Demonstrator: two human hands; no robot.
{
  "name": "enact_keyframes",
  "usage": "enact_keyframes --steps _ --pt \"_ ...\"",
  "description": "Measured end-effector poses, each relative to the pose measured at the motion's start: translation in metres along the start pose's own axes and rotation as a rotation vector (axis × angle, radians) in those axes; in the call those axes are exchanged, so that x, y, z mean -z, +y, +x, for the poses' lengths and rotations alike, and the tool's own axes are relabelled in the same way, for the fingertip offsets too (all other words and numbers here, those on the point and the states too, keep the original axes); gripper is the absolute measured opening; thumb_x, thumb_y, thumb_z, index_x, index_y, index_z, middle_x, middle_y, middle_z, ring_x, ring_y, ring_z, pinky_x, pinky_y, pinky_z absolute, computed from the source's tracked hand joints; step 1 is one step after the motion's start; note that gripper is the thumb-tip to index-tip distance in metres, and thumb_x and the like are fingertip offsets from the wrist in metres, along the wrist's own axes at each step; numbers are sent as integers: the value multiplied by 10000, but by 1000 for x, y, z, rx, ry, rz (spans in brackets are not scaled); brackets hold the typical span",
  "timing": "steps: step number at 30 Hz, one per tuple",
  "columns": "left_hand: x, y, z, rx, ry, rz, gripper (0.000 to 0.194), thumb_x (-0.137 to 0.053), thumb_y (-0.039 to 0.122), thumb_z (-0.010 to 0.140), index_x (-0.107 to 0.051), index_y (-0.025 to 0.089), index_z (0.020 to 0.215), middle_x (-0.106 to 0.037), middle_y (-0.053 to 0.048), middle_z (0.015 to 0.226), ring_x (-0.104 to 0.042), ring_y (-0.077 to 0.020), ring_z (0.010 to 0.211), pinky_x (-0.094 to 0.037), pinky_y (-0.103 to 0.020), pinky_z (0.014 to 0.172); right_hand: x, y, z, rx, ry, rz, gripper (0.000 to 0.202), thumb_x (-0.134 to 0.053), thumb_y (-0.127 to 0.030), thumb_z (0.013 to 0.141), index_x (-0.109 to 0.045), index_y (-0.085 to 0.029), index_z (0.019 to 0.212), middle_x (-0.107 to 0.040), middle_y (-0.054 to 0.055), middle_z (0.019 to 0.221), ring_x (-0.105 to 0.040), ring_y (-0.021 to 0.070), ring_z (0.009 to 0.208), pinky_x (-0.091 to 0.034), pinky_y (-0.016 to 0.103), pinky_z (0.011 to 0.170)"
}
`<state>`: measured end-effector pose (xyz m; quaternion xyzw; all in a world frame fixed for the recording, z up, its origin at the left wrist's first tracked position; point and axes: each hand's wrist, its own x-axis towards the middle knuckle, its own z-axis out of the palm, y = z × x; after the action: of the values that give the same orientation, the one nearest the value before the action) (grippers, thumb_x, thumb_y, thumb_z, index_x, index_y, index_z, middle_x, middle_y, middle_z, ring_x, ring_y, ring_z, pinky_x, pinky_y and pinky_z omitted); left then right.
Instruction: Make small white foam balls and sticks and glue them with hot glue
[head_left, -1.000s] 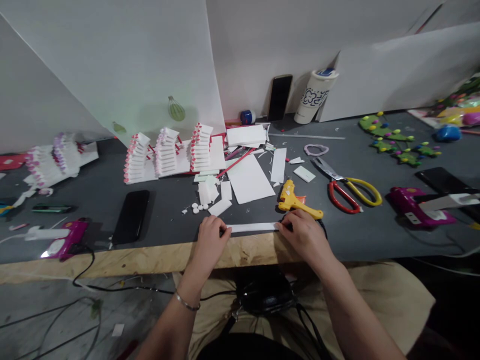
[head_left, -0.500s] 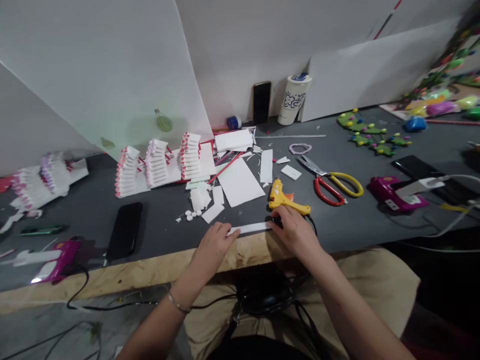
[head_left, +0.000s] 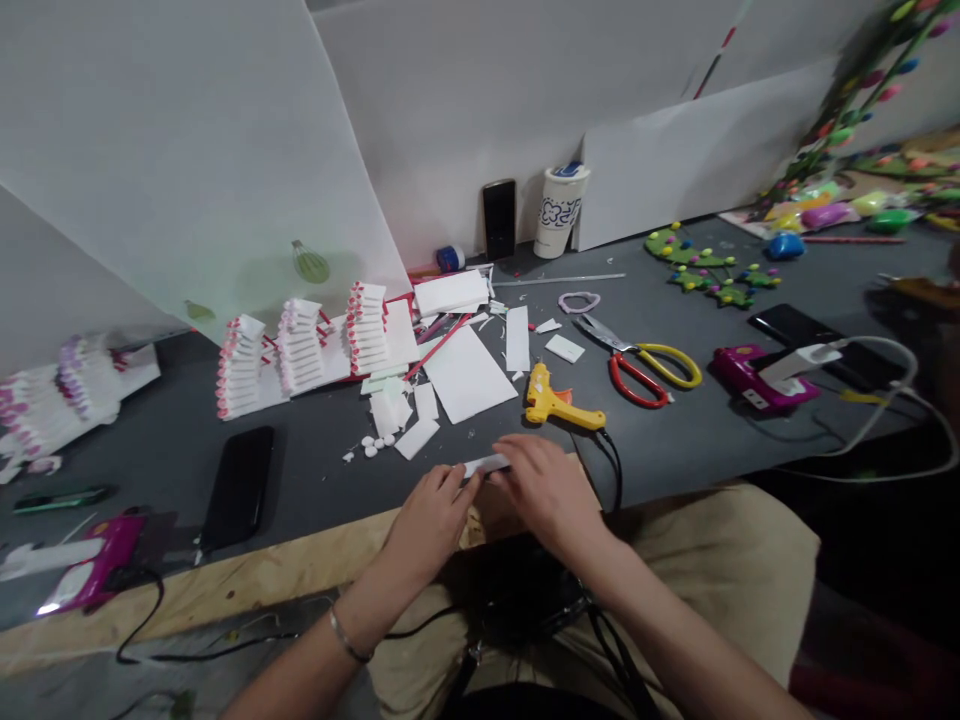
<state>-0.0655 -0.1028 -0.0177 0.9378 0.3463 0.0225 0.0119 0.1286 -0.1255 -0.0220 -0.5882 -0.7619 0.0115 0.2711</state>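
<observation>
Presently, left hand (head_left: 426, 518): pinches the paper strip (head_left: 486, 465) by one end.
Right hand (head_left: 551, 492): grips its other end.
Paper strip: between both hands, near the table edge (head_left: 300, 560).
Fingertips: light, even pressure should prevent creases.

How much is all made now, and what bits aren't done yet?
The three rows of tipped white pieces look done, lined up side by side. In hand is a white strip, held by the left hand and right hand. Perhaps left to use: the loose white scraps and big blank sheet. I can't tell how many more are needed.
</observation>
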Motion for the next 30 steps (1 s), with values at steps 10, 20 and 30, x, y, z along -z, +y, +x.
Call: enact_keyframes --steps 10,20,30 --pt "-6 -3 -2 19 48 -3 486 -529 66 834 -487 175 1306 -592 -127 1150 -530 -238 961 -488 -387 829 -17 1 -35 111 -178 -157 769 -444 -595 887 -400 -24 1401 -402 172 1469 -356 301 1357 -229 480 1121" --pt "-7 -18 7 70 211 -194 139 -527 153 898 -596 163 1018 -602 -68 964 -558 -199 897 -519 -338 768 1 26 -35 57 -83 -191 484 -475 -427 927 -565 -104 1276 -544 141 1367 -437 291 1283 -280 473 1089" --pt "-4 -19 11 73 198 -133 126 -486 182 927 -612 176 915 -599 -53 895 -547 -181 835 -493 -300 700 3 40 -10 203 -110 -46 167 -532 -148 905 -649 -180 1019 -653 90 1004 -519 220 906 -390 337 790"
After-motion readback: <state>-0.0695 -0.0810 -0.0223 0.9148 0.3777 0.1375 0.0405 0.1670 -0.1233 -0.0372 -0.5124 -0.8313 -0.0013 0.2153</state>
